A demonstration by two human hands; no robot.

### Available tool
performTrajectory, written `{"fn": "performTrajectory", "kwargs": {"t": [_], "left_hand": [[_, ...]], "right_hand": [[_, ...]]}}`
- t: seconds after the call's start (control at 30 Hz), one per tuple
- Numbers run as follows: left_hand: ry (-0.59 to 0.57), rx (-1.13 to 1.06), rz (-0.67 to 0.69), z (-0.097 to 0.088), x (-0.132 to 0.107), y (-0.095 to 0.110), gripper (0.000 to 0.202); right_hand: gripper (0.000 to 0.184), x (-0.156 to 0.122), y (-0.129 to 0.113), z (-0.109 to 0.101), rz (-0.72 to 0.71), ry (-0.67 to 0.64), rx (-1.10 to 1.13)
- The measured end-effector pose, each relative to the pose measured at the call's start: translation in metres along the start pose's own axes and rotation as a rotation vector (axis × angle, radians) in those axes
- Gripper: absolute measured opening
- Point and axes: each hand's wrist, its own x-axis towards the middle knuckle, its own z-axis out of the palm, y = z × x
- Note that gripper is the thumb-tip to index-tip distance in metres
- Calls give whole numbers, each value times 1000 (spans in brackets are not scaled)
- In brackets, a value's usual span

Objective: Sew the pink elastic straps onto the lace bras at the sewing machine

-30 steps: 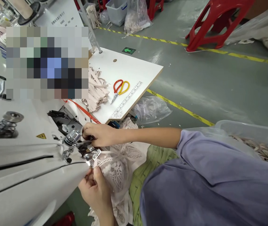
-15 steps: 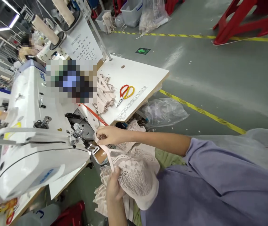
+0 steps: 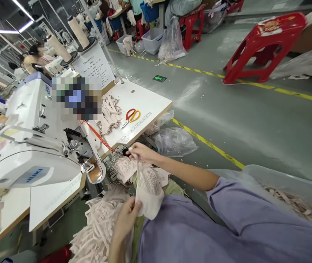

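A pale pink lace bra (image 3: 150,191) is stretched between my two hands, low in front of my body and apart from the sewing machine (image 3: 35,149). My right hand (image 3: 144,153) pinches its upper end, fingers closed. Lower down, the fingers of my left hand (image 3: 127,213) are closed at the cup's lower edge. More pale lace (image 3: 123,168) lies behind on my lap; I cannot tell whether it belongs to the same bra. The machine's narrow sewing arm (image 3: 97,173) juts out to the left of the bra, with nothing visible in my hands touching it.
Scissors with red and yellow handles (image 3: 131,116) and a heap of pale straps (image 3: 110,113) lie on the white table (image 3: 151,104). A large pale fabric pile (image 3: 95,226) hangs at lower left. A red stool (image 3: 265,47) stands on the floor behind.
The bra has moved away from the machine, toward my lap. My right hand has left the machine's sewing arm with it; my left hand now holds the cup's lower edge. The view has shifted.
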Motion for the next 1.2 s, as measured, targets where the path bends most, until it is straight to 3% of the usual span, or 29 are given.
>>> {"fn": "performTrajectory", "kwargs": {"t": [0.17, 0.3, 0.43, 0.53, 0.6, 0.67, 0.77, 0.9, 1.07, 1.2], "left_hand": [[141, 244, -8, -38, -25, -20, 35], [271, 315, -68, -80, -33, -33, 41], [531, 309, -73, -114, -21, -50, 51], [801, 260, -16, -124, -2, -66, 58], [924, 227, 53, -123, 13, -71, 59], [949, 219, 128, -120, 25, -69, 52], [796, 254, 223, -112, 35, -52, 35], [530, 285, 295, -104, 29, -17, 33], [312, 396, 342, -99, 11, 9, 34], [322, 465, 317, -94, 4, 7, 29]], "right_hand": [[30, 16, -2, -68, -222, 450, 119], [28, 22, -32, -106, -374, 645, 158], [30, 26, -63, -120, -479, 717, 103], [29, 24, -71, -108, -537, 720, -13], [29, 20, -61, -86, -539, 666, -128], [30, 10, -38, -54, -494, 545, -268], [33, -11, 5, 1, -374, 269, -484], [16, -37, 44, 56, -327, -225, -1031], [12, -48, 54, 81, -422, -431, -1304], [11, -46, 49, 87, -393, -523, -1433]]}}
